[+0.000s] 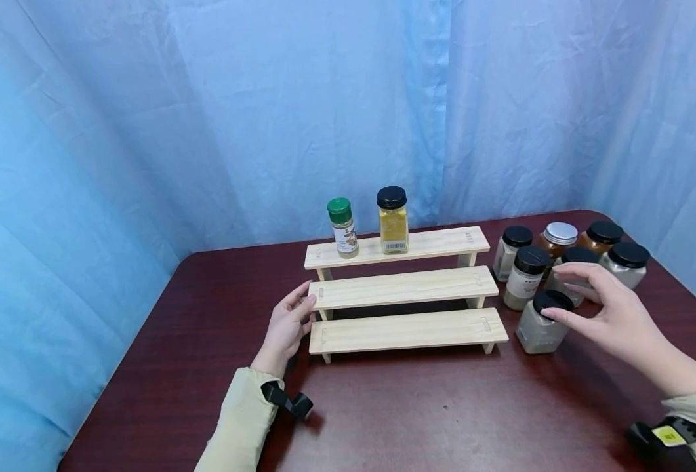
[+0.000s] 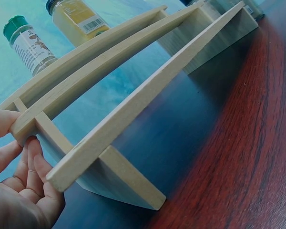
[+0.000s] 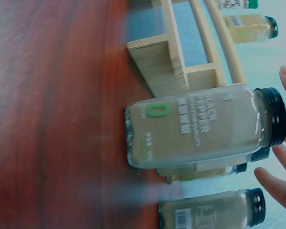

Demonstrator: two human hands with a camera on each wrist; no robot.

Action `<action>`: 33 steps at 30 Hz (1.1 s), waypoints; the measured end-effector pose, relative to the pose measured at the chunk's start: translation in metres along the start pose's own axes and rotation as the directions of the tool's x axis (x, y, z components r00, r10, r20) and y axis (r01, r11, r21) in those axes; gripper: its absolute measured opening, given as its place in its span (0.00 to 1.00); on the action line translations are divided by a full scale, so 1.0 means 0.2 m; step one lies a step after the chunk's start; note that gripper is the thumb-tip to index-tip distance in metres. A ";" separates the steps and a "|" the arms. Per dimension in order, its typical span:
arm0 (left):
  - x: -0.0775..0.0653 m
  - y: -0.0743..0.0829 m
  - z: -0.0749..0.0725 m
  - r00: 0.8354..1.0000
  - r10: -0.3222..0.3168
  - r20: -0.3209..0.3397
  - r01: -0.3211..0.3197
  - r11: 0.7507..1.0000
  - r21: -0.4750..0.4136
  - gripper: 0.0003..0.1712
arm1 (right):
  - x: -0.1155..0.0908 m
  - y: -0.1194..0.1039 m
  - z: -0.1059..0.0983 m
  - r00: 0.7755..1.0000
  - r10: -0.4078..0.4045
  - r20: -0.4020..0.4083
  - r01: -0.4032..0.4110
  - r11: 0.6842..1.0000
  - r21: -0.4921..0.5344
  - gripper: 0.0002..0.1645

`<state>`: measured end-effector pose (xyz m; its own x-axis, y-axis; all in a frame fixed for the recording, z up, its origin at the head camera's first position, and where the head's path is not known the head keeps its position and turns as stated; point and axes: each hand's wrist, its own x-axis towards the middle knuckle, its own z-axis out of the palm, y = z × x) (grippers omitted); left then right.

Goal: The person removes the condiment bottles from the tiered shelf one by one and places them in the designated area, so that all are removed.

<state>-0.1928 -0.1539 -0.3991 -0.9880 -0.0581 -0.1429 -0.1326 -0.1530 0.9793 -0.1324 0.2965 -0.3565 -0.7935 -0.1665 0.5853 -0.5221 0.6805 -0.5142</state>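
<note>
A three-step wooden spice rack stands on the table. My left hand pinches the left end of its middle step, thumb above and fingers curled below. On the top step are a green-capped spice bottle and a black-capped jar of yellow powder. To the right of the rack, my right hand is spread above a black-lidded pepper jar, thumb and fingers apart around its lid. The pepper jar stands upright, lettered "pepper" on its face.
Behind the pepper jar several more jars are grouped, among them a black-capped shaker, a silver-lidded jar and a black-lidded jar at the right. Blue curtains hang behind the dark red table.
</note>
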 end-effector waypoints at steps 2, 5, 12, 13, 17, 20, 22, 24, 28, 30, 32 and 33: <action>0.00 0.00 0.00 1.000 0.002 0.001 -0.002 1.000 0.005 0.28 | 0.01 -0.01 0.00 1.000 -0.017 -0.007 0.017 1.000 0.004 0.39; 0.00 0.00 0.00 1.000 0.004 0.001 -0.004 1.000 0.017 0.28 | 0.02 -0.03 0.00 1.000 -0.026 -0.014 0.026 1.000 0.005 0.39; 0.00 0.00 0.01 1.000 0.007 0.005 -0.007 1.000 0.019 0.28 | 0.06 -0.10 0.00 0.997 -0.063 -0.046 0.064 0.998 0.012 0.39; 0.00 0.00 0.01 1.000 0.006 0.003 -0.006 1.000 0.016 0.28 | 0.07 -0.11 0.00 0.996 -0.072 -0.054 0.074 0.997 0.020 0.39; 0.00 0.00 0.01 1.000 0.004 -0.003 -0.004 1.000 0.008 0.28 | 0.09 -0.17 0.02 0.989 -0.121 -0.088 0.127 0.989 0.074 0.38; 0.00 0.00 0.01 1.000 0.005 -0.002 -0.005 1.000 0.007 0.28 | 0.12 -0.21 0.04 0.984 -0.141 -0.104 0.153 0.982 0.113 0.39; 0.00 0.00 0.00 1.000 0.004 -0.001 -0.004 1.000 0.005 0.28 | 0.13 -0.23 0.06 0.984 -0.141 -0.110 0.154 0.980 0.125 0.38; 0.00 0.00 0.00 1.000 0.004 0.004 -0.004 1.000 0.003 0.28 | 0.14 -0.25 0.07 0.985 -0.128 -0.112 0.144 0.980 0.140 0.38; 0.00 0.00 0.00 1.000 0.004 0.010 -0.004 1.000 -0.002 0.29 | 0.16 -0.30 0.10 0.987 -0.106 -0.121 0.127 0.975 0.185 0.35; 0.00 0.00 0.00 1.000 0.003 0.012 -0.003 1.000 -0.003 0.29 | 0.18 -0.32 0.12 0.986 -0.102 -0.131 0.130 0.966 0.222 0.34; 0.00 0.00 0.00 1.000 0.002 0.013 -0.002 1.000 -0.003 0.29 | 0.20 -0.34 0.15 0.982 -0.116 -0.149 0.152 0.952 0.266 0.33; 0.00 0.00 0.00 1.000 0.002 0.012 -0.002 1.000 -0.003 0.29 | 0.20 -0.34 0.16 0.980 -0.120 -0.156 0.161 0.944 0.288 0.33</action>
<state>-0.1936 -0.1542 -0.3993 -0.9892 -0.0466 -0.1391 -0.1304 -0.1558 0.9791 -0.1395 0.2202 -0.3182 -0.6667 -0.1332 0.7333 -0.7106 0.4104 -0.5715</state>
